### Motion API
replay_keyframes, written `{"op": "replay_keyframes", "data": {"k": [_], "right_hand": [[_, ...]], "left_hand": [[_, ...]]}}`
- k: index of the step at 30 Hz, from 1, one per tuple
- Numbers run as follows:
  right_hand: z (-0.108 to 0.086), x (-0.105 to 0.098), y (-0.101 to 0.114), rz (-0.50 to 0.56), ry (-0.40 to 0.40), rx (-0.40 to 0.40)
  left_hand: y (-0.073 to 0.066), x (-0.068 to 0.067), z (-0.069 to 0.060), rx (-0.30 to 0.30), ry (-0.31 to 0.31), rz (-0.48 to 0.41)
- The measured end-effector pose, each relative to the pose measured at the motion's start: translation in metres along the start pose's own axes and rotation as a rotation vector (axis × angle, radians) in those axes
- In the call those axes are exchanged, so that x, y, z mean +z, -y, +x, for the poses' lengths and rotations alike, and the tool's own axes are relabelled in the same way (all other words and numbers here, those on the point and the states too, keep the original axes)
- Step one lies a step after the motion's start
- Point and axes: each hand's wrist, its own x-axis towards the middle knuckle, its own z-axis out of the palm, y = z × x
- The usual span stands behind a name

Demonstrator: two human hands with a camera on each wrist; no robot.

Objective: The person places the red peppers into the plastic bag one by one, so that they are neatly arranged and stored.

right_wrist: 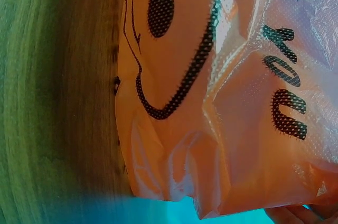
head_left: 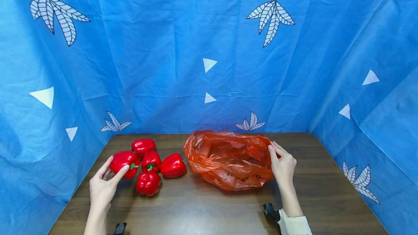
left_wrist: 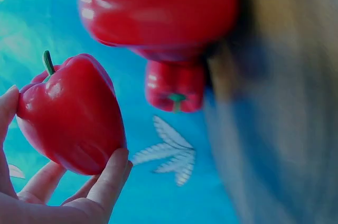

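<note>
Glossy red lobed pepper (head_left: pixel 121 161) | left hand (head_left: pixel 103 187) grips it | right hand (head_left: pixel 283 164) pinches crinkled, translucent orange bag (head_left: pixel 225 175)

Peppers (head_left: pixel 151 157): v. glossy, smooth, plastic-looking skin w/ hard white highlights; stem (left_wrist: pixel 48 64) smooth, duller. Bag (head_left: pixel 235 181): thin translucent plastic film, crinkled, shiny along creases, finely dimpled close up; print (right_wrist: pixel 161 11) blk, speckled w/ dots. Table (head_left: pixel 202 213): wood or wood-look top, grain visible, satin w/ soft reflections. Backdrop (head_left: pixel 156 64): cloth, mostly matt, wrinkled, w/ pressed fold lines. Sleeve (head_left: pixel 295 226): matt cloth. Blk device (head_left: pixel 270 211) nr sleeve: plastic-looking, smooth, low sheen.
</note>
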Motion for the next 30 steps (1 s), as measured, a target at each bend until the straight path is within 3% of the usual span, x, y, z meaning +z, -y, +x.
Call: {"op": "replay_keyframes", "data": {"k": [4, 8, 12, 16, 20, 25, 30], "right_hand": [[0.000, -0.001, 0.000, -0.001, 0.003, 0.006], [0.001, -0.002, 0.000, -0.004, -0.004, 0.002], [0.002, -0.002, 0.000, -0.012, -0.022, -0.019], [0.003, -0.001, 0.000, -0.015, -0.031, -0.027], [0.002, 0.000, 0.000, -0.010, -0.021, -0.018], [0.001, 0.001, 0.000, -0.010, -0.016, -0.023], [0.000, 0.002, 0.000, -0.005, -0.010, -0.023]], "left_hand": [[-0.023, 0.014, -0.012, 0.056, 0.025, -0.096], [-0.050, 0.034, -0.027, 0.128, 0.116, -0.107], [-0.074, 0.064, -0.041, 0.217, 0.229, -0.116], [-0.092, 0.106, -0.054, 0.331, 0.309, -0.205], [-0.104, 0.148, -0.070, 0.419, 0.373, -0.305], [-0.110, 0.194, -0.091, 0.441, 0.455, -0.319], [-0.105, 0.228, -0.110, 0.460, 0.504, -0.299]]}}
